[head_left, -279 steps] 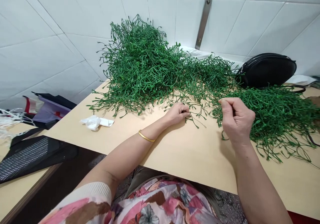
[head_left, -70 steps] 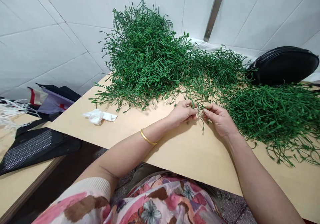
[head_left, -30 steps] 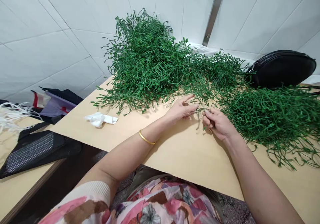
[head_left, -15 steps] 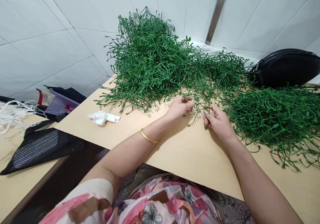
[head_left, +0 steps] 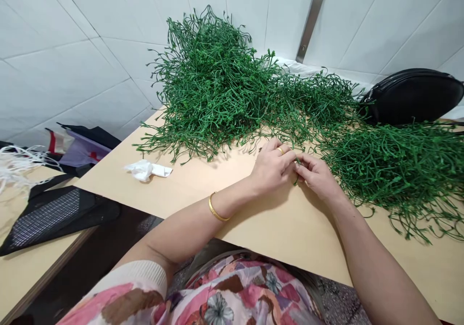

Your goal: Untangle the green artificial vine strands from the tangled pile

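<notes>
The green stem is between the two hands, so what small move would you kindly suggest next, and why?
Perhaps ease the left hand slightly back: it seems to cover part of the green stem, which the right hand pinches.

Stems: plastic-looking | bag: glossy | tabletop: smooth | bracket: metal
</notes>
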### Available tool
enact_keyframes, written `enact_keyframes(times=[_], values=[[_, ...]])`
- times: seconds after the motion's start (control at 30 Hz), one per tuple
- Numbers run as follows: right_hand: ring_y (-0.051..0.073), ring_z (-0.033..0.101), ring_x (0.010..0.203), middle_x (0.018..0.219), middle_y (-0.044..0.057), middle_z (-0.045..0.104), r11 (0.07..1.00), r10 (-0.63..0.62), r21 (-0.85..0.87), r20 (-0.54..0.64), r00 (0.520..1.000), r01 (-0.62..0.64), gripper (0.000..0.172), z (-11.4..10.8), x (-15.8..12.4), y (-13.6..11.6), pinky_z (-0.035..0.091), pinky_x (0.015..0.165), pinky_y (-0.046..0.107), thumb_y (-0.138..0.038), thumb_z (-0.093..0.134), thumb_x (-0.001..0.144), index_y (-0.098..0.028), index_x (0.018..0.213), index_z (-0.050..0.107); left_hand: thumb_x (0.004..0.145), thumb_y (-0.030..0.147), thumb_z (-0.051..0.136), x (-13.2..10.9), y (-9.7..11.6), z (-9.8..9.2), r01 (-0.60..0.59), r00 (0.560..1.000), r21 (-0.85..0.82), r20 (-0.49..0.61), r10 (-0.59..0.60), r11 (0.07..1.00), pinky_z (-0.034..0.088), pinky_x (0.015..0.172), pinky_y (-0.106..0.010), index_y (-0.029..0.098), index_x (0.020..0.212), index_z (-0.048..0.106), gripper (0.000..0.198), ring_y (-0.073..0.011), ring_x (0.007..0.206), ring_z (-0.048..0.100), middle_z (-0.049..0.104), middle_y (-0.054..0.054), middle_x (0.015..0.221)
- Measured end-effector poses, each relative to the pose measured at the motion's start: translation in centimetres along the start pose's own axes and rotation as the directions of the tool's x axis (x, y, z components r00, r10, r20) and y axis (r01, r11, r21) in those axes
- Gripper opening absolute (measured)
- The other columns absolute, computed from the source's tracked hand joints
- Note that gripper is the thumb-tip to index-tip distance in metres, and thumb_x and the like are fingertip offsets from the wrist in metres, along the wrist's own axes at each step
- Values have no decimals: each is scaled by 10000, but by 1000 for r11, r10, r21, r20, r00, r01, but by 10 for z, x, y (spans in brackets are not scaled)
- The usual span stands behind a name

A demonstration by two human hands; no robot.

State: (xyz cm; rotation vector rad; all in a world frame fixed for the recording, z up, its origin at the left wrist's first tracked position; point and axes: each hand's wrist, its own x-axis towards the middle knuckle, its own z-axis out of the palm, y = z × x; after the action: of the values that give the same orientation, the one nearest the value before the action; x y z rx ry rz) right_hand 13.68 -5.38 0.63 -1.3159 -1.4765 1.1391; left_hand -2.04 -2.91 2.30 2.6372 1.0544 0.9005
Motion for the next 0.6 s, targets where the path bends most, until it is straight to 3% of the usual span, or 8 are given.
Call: enact_keyframes(times=[0.1,0.2,0.43,0.6], values=[[84,423,508,578,-31,522,999,32,4,23,999,-32,234,-1,0,2,348,482,224,-327,584,731,-165,900,590,772,156,445,1,-6,6,53,991,92,118,-64,994,357,813,-339,150,782,596,151,-200,852,414,603,-80,819],[91,434,524,573,-26,521,998,14,-54,6,1000,-14,210,0,-1,3,350,501,231,-317,551,749,-159,882,590,752,143,447,3,-11,6,84,980,143,169,-108,986,358,781,-342,149,764,592,146,-204,830,414,586,-79,785],[101,442,529,581,-8,516,951,-96,-300,-61,994,74,205,-3,-2,5,346,510,241,-312,474,811,-173,699,576,726,93,437,3,-13,7,137,975,168,152,-163,976,358,761,-342,149,742,601,175,-209,832,423,573,-88,803],[138,509,600,657,14,578,924,-151,-373,-147,977,87,175,-2,-2,4,398,578,272,-292,471,815,-183,828,608,763,163,455,3,-18,15,124,971,131,187,-147,984,353,732,-337,166,688,613,174,-197,776,420,559,-82,729]])
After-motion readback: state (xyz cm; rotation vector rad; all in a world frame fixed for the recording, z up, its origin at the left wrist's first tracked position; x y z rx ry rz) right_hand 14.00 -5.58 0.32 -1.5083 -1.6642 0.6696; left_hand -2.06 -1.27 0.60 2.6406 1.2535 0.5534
